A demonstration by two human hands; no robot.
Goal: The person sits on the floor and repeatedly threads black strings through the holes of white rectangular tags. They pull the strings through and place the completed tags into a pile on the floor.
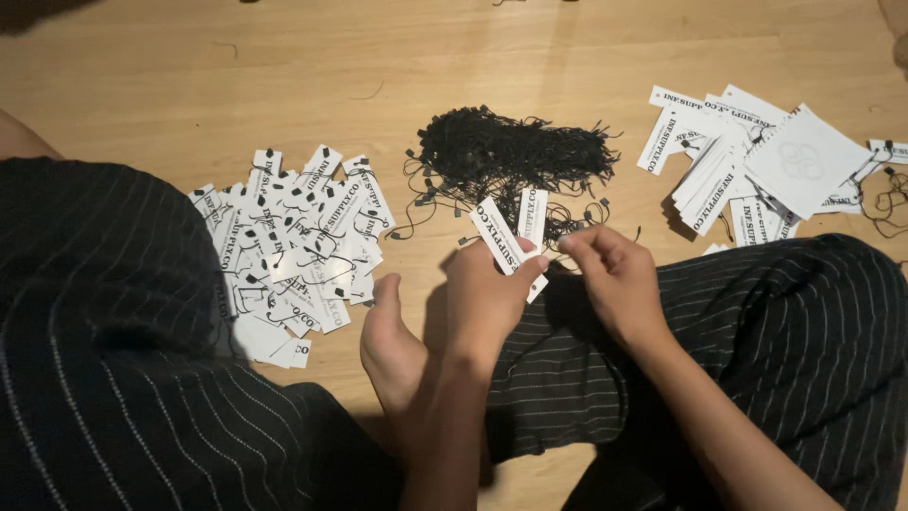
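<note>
Nearest to you are your crossed legs in dark striped trousers [123, 378], with a bare foot [388, 341] tucked just left of your left hand [487, 293]. The surface under everything is a wooden floor [284, 66].

Your left hand's fingers [530, 270] are closed on 2 white paper tags [515, 232], pinched low so the tops stand up and fan apart. That hold keeps the upper ends free and facing you. Your right hand [615, 279] sits just right of the tags, its fingers [579, 242] pinched narrow at tag-top height. A thin black string may be between them, but you cannot tell for sure.

Just beyond your fingers lies a heap of black string loops [515, 151], close enough to draw from without leaning. To the left of your left hand spreads a pile of tags with strings on them [293, 241], kept well apart from the rest. Far to the right of your right hand is a stack of plain white tags [728, 170], with a square white card [804, 161] resting on top. The 3 groups stay separate, each on its own side.
</note>
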